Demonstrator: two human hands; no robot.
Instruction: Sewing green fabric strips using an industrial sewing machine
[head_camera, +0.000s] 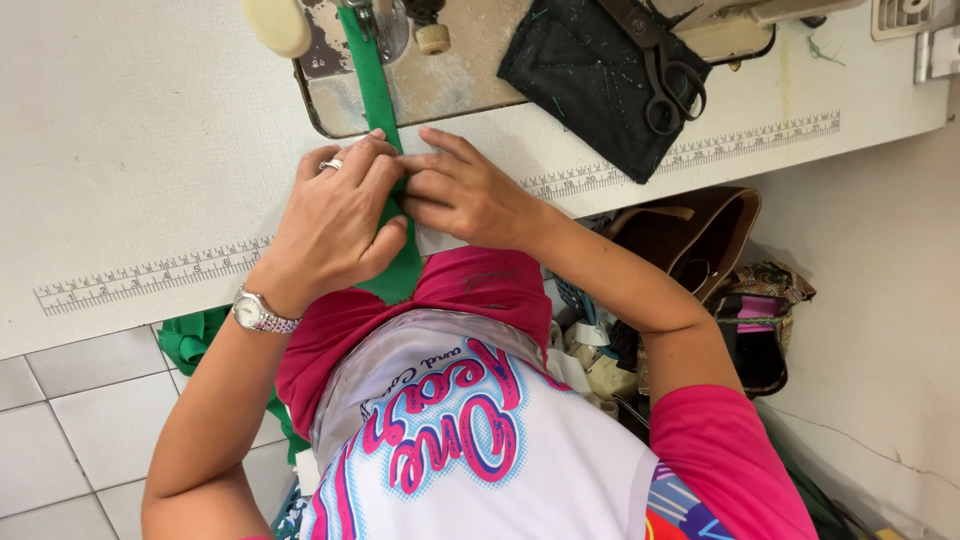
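Head view. The picture appears upside down: the person's torso fills the lower centre and the worktop (150, 120) runs across the upper half.

The left hand (335, 215) lies at centre frame, palm down on a green fabric strip (378, 95). It wears a ring on one finger and a metal wristwatch (258, 312) at the wrist. Its fingers are together and pressed flat on the strip, the thumb lying along the strip's edge.

The right hand (465, 190) sits just beside it, to the right of centre. Its fingers are curled together and pinch the same strip, touching the fingertips of the left hand.

The green fabric strip runs from the upper centre of the frame, where it lies on the worn metal bed of a sewing machine (440, 80), down under both hands and over the worktop's near edge. More green fabric hangs at lower left above the tiled floor (90, 420).

A printed ruler scale (150, 275) runs along the worktop's edge. At upper right, a black cloth (590, 80) lies on the worktop with a pair of dark scissors (665, 75) resting on it. At right of centre, beside the worktop, stands an open brown bag (700, 235).
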